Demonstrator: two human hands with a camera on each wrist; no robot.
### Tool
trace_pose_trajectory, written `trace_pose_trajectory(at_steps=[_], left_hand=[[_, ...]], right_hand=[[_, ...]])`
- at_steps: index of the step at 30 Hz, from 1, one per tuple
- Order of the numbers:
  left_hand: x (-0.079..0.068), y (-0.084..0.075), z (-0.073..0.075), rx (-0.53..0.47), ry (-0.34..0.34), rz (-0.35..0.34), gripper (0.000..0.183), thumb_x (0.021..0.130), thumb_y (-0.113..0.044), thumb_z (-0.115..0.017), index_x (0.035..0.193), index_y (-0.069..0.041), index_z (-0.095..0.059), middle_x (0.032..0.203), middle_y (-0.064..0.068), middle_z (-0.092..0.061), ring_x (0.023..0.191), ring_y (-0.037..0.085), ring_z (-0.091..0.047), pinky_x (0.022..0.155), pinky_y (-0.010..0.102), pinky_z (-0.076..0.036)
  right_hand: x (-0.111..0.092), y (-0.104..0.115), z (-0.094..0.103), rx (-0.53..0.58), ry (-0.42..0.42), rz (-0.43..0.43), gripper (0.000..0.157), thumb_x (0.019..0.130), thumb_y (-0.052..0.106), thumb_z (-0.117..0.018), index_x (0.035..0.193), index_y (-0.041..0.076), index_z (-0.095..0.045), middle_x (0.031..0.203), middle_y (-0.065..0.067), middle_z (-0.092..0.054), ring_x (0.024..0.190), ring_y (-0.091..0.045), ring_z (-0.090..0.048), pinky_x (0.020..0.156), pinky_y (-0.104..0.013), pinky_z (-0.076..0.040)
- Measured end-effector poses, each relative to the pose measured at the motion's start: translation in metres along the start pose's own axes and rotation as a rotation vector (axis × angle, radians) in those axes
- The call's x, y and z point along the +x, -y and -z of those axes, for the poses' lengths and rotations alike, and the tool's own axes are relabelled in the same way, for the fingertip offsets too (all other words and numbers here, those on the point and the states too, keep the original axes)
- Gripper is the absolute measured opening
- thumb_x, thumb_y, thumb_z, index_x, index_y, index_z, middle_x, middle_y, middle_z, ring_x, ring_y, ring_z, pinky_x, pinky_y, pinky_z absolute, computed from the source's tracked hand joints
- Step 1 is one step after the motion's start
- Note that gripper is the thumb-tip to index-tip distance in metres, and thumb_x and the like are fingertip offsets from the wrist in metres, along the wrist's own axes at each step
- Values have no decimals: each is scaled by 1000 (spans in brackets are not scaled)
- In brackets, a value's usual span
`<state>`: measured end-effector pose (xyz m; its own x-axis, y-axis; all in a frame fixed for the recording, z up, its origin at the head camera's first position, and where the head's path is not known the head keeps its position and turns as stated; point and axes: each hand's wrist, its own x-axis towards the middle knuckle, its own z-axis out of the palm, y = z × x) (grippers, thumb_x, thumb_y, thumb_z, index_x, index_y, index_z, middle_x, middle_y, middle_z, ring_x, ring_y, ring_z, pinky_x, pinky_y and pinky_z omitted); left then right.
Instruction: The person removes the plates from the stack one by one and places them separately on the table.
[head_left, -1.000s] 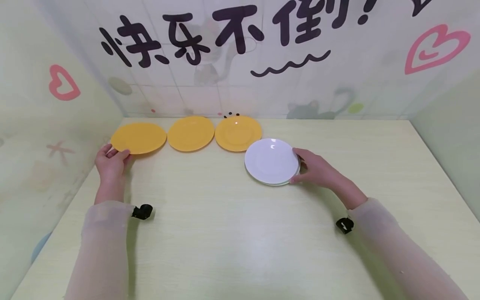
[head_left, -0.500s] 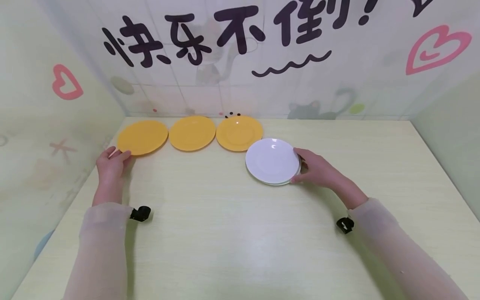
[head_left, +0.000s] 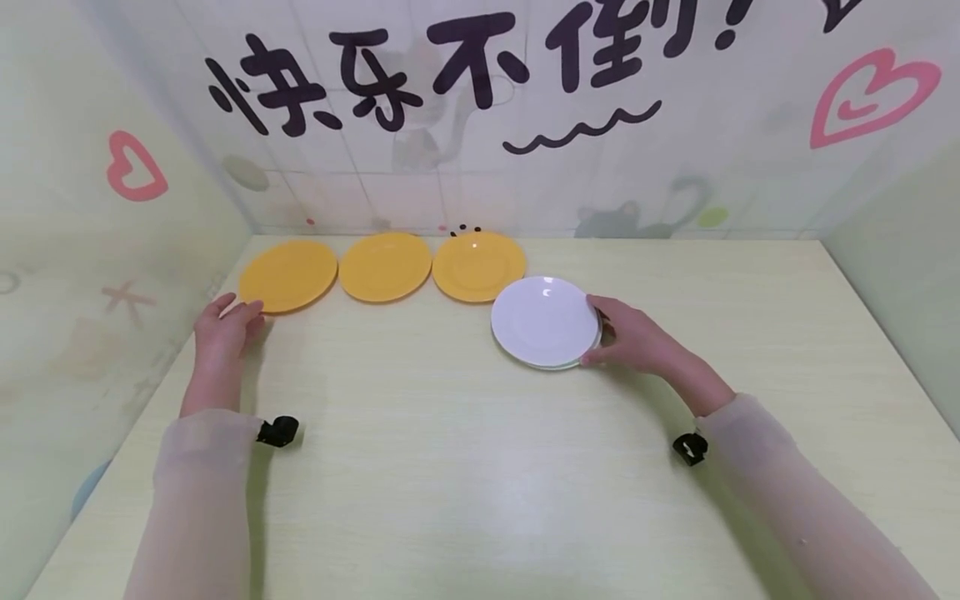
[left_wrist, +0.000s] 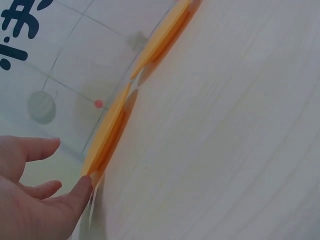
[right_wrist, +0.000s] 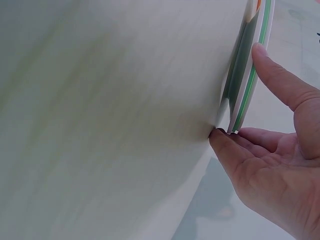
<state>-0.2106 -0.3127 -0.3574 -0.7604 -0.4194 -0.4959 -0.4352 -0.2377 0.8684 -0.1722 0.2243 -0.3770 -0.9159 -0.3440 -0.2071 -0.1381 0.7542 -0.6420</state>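
Three yellow plates lie in a row along the back wall: the left plate [head_left: 288, 275], the middle plate [head_left: 385, 267] and the right plate [head_left: 478, 267]. My left hand [head_left: 223, 332] is at the near-left rim of the left plate, its thumb tip at the edge and its fingers spread apart. Right of the row is a stack of plates [head_left: 545, 322], white on top, with a green edge [right_wrist: 245, 95] showing in the right wrist view. My right hand [head_left: 637, 337] holds this stack by its right rim, thumb against the edge. The stack overlaps the right yellow plate in the head view.
A pale wooden tabletop [head_left: 450, 467] spreads in front of the plates. The back wall [head_left: 360, 187] carries large black characters, and side walls [head_left: 82, 275] rise at left and right. Black camera mounts [head_left: 278, 431] hang at both sleeves.
The left yellow plate has shifted slightly right and lowered flat beside the middle plate. My left hand's fingers have loosened from its rim. The right hand and its stack stay still.
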Motion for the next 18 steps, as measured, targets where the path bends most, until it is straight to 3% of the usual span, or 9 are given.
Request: trace_pose_trajectory(at_steps=[4, 9, 14, 18], left_hand=[[-1, -2, -1, 21, -25, -36, 80, 96, -16, -65, 159, -27, -18, 164, -10, -22, 136, 7, -43, 118, 18, -36], [-5, -3, -3, 89, -51, -99, 74, 97, -18, -62, 158, -26, -23, 166, -10, -20, 148, 7, -28, 123, 22, -29], [-18, 1, -8, 207, 21, -163, 72, 98, -27, -62, 159, -25, -22, 167, -10, -18, 152, 8, -23, 126, 24, -24], [-31, 2, -23, 212, 108, -238, 71, 98, -29, -62, 158, -22, -24, 167, -6, -20, 152, 11, -24, 126, 25, -25]], right_hand=[[1, 2, 3, -5, 0, 1, 97, 84, 19, -81, 153, -10, -21, 159, -29, -26, 146, -44, -30, 122, -55, -29], [2, 1, 3, -1, -8, 1, 97, 83, 19, -82, 153, -10, -22, 159, -29, -27, 146, -44, -30, 122, -56, -29], [0, 1, 0, -1, 4, -8, 97, 83, 21, -82, 153, -10, -22, 159, -29, -27, 147, -44, -30, 122, -56, -29], [-1, 2, 1, -3, -6, 0, 96, 83, 20, -82, 153, -10, -23, 159, -29, -28, 146, -45, -32, 122, -56, -30]])
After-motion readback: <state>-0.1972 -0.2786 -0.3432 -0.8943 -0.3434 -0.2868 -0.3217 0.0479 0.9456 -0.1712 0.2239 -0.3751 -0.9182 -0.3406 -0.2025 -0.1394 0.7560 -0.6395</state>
